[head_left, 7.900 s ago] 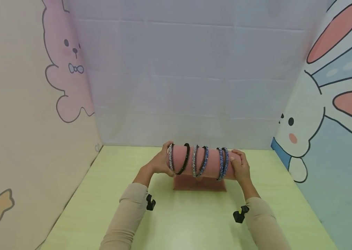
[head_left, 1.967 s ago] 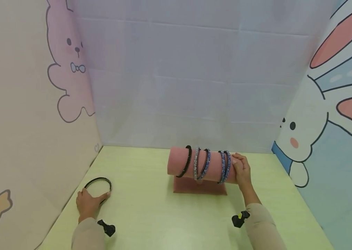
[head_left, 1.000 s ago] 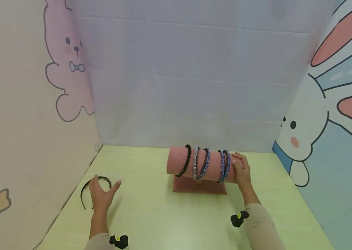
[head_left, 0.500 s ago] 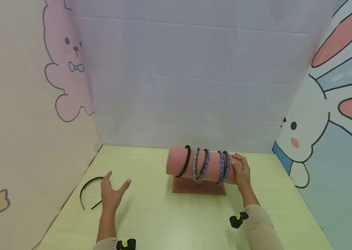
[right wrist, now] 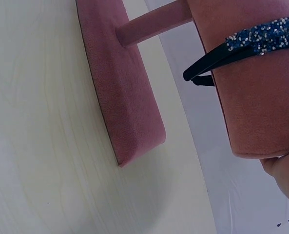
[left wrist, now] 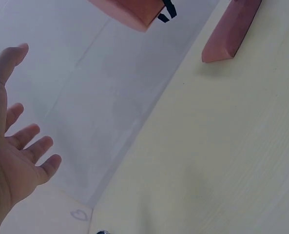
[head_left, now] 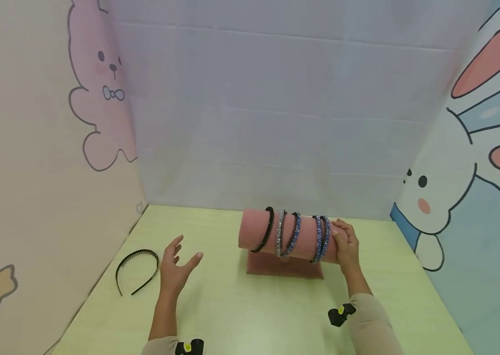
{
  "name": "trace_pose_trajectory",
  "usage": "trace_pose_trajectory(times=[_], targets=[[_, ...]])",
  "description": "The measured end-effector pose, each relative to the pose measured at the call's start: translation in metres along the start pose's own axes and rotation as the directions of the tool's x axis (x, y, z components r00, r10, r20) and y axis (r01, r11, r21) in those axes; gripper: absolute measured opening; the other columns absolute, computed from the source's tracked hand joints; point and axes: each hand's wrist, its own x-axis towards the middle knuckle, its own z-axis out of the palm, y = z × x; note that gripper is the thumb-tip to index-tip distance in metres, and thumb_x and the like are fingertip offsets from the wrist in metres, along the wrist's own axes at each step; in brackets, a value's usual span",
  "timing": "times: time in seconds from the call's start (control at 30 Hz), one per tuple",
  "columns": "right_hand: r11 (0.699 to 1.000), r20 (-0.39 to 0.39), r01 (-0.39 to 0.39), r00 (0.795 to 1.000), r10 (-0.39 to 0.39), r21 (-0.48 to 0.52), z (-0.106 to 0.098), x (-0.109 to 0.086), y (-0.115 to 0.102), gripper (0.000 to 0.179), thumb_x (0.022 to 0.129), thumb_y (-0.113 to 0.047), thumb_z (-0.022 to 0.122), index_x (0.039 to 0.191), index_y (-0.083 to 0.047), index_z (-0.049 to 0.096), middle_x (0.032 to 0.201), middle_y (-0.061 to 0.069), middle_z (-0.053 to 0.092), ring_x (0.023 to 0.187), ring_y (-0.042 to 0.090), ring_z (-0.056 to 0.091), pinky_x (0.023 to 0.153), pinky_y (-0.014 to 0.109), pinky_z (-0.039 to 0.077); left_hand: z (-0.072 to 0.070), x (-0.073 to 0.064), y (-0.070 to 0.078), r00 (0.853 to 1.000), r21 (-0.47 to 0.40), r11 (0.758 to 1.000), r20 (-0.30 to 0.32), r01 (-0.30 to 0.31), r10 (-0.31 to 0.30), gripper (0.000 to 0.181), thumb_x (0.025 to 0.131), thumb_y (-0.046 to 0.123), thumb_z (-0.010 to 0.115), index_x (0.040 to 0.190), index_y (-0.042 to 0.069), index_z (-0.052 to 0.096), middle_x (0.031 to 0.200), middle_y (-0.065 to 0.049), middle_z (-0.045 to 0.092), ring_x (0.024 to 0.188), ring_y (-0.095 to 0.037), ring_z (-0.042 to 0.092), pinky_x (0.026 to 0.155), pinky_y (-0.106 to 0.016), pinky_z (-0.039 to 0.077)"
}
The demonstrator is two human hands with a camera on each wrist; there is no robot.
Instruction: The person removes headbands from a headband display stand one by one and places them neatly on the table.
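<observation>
A pink padded roll stand [head_left: 254, 229] carries several headbands across its top. Toward its left end sits a black headband [head_left: 269, 230], then a silver glittery headband [head_left: 280, 234] and a blue one [head_left: 295, 235]. Two more blue headbands [head_left: 320, 240] lie close together near the right end. My right hand [head_left: 346, 246] grips the roll's right end. A single headband [head_left: 136, 253] lies flat on the table at the left, its toothed inner side showing. My left hand [head_left: 176, 268] is in the air just right of it, fingers spread and holding nothing.
The stand's pink base [right wrist: 129, 97] rests on the pale table [head_left: 232, 315]. A white sheet [head_left: 250, 123] hangs behind the table. Cartoon-printed walls rise on both sides. A small black camera is strapped on each wrist.
The leftmost headband has gone from the roll to the table's left side. My left hand has let go of it and moved right, toward the stand. The right hand stays on the roll.
</observation>
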Motion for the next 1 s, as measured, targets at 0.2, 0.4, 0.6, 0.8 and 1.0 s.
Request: trace_pose_trajectory(times=[0.2,0.4,0.6,0.8,1.0], targets=[[0.999,0.018,0.036,0.999,-0.036,-0.015,0.001,-0.006,-0.017,0.026,0.09,0.0,0.048,0.113,0.013,0.049,0.134,0.025,0.042,0.121,0.017,0.039,0.1,0.028,0.026,0.015,0.0,0.009,0.997,-0.026,0.997,0.023,-0.071,0.072,0.07,0.076,0.024,0.079,0.136,0.014,0.045,0.138,-0.006,0.04,0.128,-0.026,0.034,0.1,-0.047,0.029],[0.999,0.023,0.039,0.999,-0.039,-0.021,0.003,-0.009,-0.025,0.027,0.09,0.0,0.047,0.113,0.013,0.048,0.134,0.026,0.042,0.119,0.015,0.04,0.098,0.026,0.027,0.028,-0.003,0.037,0.979,-0.078,0.978,0.05,-0.195,0.199,0.066,0.074,0.007,0.079,0.131,0.001,0.048,0.134,-0.018,0.044,0.124,-0.037,0.038,0.096,-0.055,0.03],[0.999,0.018,0.038,0.999,-0.037,-0.017,0.005,-0.011,-0.026,0.026,0.09,0.0,0.047,0.113,0.013,0.049,0.13,0.02,0.047,0.12,0.016,0.04,0.099,0.027,0.027,0.039,-0.006,0.058,0.964,-0.083,0.969,0.115,-0.232,0.24,0.064,0.074,0.004,0.077,0.13,-0.002,0.048,0.135,-0.021,0.043,0.123,-0.039,0.039,0.095,-0.052,0.033],[1.0,0.013,0.018,1.0,-0.018,-0.02,0.004,-0.01,-0.027,0.026,0.09,0.0,0.047,0.113,0.013,0.049,0.122,-0.004,0.05,0.121,0.018,0.039,0.099,0.028,0.027,0.051,-0.001,0.064,0.95,-0.11,0.964,0.174,-0.243,0.259,0.066,0.073,0.006,0.078,0.132,0.001,0.048,0.135,-0.02,0.043,0.124,-0.038,0.039,0.096,-0.054,0.033],[1.0,0.019,0.001,1.0,-0.001,-0.015,0.004,-0.011,-0.027,0.027,0.09,-0.001,0.047,0.114,0.012,0.049,0.134,0.024,0.042,0.124,0.024,0.037,0.104,0.036,0.024,0.063,0.004,0.072,0.921,-0.082,0.949,0.23,-0.304,0.315,0.068,0.072,0.009,0.08,0.131,-0.002,0.047,0.136,-0.024,0.041,0.122,-0.039,0.039,0.094,-0.057,0.033]])
